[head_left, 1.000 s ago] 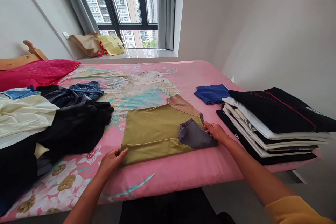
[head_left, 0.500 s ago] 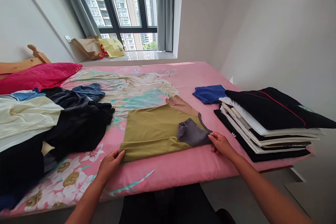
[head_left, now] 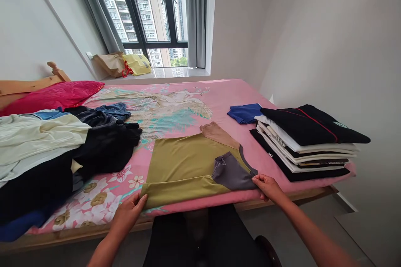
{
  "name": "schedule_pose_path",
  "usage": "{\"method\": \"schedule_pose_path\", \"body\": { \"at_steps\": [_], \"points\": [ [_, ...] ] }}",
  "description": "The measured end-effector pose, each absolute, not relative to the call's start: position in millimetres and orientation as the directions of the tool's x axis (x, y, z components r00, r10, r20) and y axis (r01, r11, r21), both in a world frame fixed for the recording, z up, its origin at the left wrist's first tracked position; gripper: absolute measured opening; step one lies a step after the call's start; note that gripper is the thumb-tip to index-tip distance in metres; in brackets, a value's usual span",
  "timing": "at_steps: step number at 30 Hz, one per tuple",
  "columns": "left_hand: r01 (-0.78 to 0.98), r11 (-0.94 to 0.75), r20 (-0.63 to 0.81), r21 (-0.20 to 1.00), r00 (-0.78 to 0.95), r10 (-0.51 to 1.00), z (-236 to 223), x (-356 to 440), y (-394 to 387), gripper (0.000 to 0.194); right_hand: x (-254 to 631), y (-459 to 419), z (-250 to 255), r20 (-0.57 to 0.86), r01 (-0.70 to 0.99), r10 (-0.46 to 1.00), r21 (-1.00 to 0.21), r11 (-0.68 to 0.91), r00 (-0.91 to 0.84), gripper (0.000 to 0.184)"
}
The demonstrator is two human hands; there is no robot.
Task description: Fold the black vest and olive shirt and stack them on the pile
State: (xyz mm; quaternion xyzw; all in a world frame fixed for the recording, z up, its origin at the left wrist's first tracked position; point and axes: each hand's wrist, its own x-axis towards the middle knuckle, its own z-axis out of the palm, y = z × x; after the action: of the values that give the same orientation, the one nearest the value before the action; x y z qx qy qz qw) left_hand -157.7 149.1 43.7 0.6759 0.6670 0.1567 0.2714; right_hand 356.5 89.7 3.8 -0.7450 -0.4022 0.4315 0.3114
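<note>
A T-shirt [head_left: 180, 156], olive green with one brown and one grey sleeve, lies on the pink bed sheet [head_left: 230, 91]. Its near side is folded inward in a long strip, with the grey sleeve on top. My left hand [head_left: 130, 210] pinches the strip's corner at the hem end. At the collar end, my right hand [head_left: 267, 187] grips the shirt's edge near the dark neckband between thumb and fingers. The shirt's near edge lies along the front edge of the bed.
To the right stands a stack of folded clothes [head_left: 300, 154], a black garment on top, with a folded blue garment [head_left: 243, 113] behind it. Loose clothes [head_left: 106, 146] are heaped at the left beside a red pillow [head_left: 62, 95]. Bags [head_left: 109, 64] rest on the windowsill.
The T-shirt has shifted toward me, closer to the bed's front edge, with both hands still on it. The camera view has also moved slightly.
</note>
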Motion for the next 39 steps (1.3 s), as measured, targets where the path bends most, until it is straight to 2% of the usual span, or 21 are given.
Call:
{"method": "schedule_pose_path", "body": {
  "at_steps": [4,8,11,14,16,19,22,27,32,35,37,39],
  "points": [
    [0.806,0.06,-0.158,0.589,0.042,0.987,47,-154,149,0.042,353,95,12,-0.305,0.449,0.894,-0.783,-0.431,0.327,0.037],
    [0.803,0.06,-0.131,0.593,0.023,0.991,49,-151,148,0.037,354,100,10,-0.17,0.558,0.93,-0.76,-0.334,0.325,0.031],
    [0.801,0.076,-0.1,0.594,-0.02,0.995,51,-149,143,0.033,356,97,7,-0.163,0.625,0.928,-0.698,-0.349,0.336,0.031],
    [0.803,0.1,-0.101,0.588,-0.05,0.994,54,-147,140,0.033,356,94,13,-0.204,0.711,0.924,-0.592,-0.38,0.324,0.032],
    [0.802,0.111,-0.111,0.587,-0.057,0.992,56,-146,140,0.035,356,94,21,-0.184,0.765,0.929,-0.528,-0.369,0.322,0.032],
    [0.796,0.126,-0.119,0.592,-0.068,0.991,57,-144,142,0.037,353,98,32,-0.045,0.832,0.952,-0.476,-0.286,0.302,0.029],
    [0.799,0.149,-0.12,0.582,-0.097,0.988,58,-142,143,0.036,344,110,37,0.06,0.86,0.969,-0.476,-0.183,0.239,0.026],
    [0.804,0.174,-0.114,0.568,-0.133,0.985,60,-139,141,0.03,321,141,37,-0.008,0.847,0.978,-0.499,-0.183,0.207,0.028],
    [0.811,0.149,-0.09,0.566,-0.118,0.989,52,-143,139,0.031,309,161,44,-0.039,0.859,0.971,-0.46,-0.225,0.234,0.033],
    [0.813,0.16,-0.007,0.56,-0.189,0.982,44,-146,139,0.043,311,157,48,0.003,0.852,0.969,-0.478,-0.214,0.245,0.033],
    [0.817,0.123,0.137,0.563,-0.239,0.961,40,-144,138,0.053,317,147,49,0.049,0.833,0.962,-0.514,-0.205,0.267,0.032],
    [0.823,0.012,0.285,0.567,-0.21,0.935,37,-135,136,0.054,327,133,47,0.086,0.803,0.947,-0.558,-0.211,0.309,0.031]
  ]
}}
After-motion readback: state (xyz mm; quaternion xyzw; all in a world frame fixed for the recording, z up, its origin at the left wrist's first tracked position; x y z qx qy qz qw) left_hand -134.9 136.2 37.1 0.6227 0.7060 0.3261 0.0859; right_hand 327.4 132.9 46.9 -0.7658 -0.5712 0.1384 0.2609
